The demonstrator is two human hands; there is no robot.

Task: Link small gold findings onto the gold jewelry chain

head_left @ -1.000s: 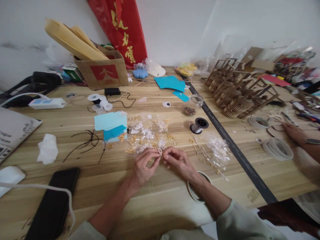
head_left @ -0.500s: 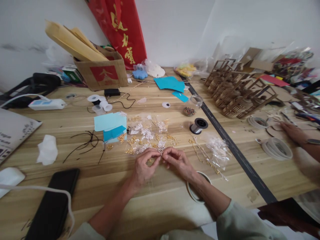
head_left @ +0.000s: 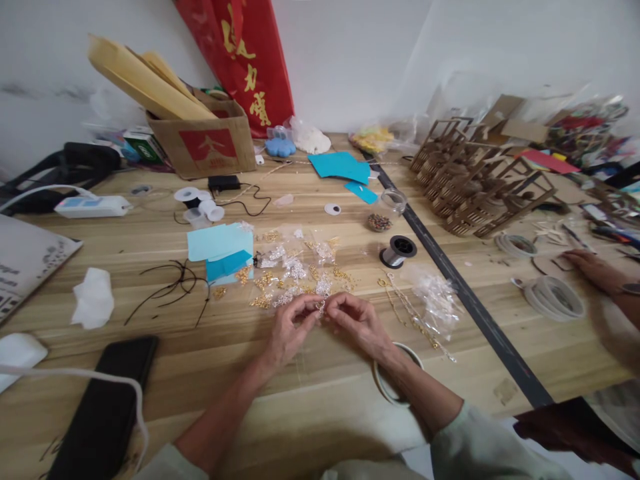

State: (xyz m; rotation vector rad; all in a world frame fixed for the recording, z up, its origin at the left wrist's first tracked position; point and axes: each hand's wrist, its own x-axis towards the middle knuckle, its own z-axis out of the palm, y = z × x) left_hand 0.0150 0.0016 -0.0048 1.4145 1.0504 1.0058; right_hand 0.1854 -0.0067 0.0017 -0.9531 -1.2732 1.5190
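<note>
My left hand (head_left: 293,328) and my right hand (head_left: 356,321) meet fingertip to fingertip at the near edge of a spread of small jewellery findings. Between them is a small silvery piece (head_left: 321,307), too tiny to name exactly; the left thumb and forefinger pinch it. My right thumb and fingers are pressed together beside it, and what they hold is hidden. Just beyond lie silver findings (head_left: 294,268) and gold findings (head_left: 263,281), some on clear plastic bags. Gold and silver chains (head_left: 406,301) lie right of my right hand.
A wire spool (head_left: 398,251), a bead jar (head_left: 384,212) and a clear bag (head_left: 436,297) stand to the right. My right forearm crosses a tape roll (head_left: 393,390). Blue cards (head_left: 227,265), black cord (head_left: 183,283) and a phone (head_left: 107,407) lie left. Another person's hand (head_left: 595,270) rests far right.
The silvery piece shows more clearly between my fingertips, and my left fingers have shifted slightly around it. Both hands stay in nearly the same place.
</note>
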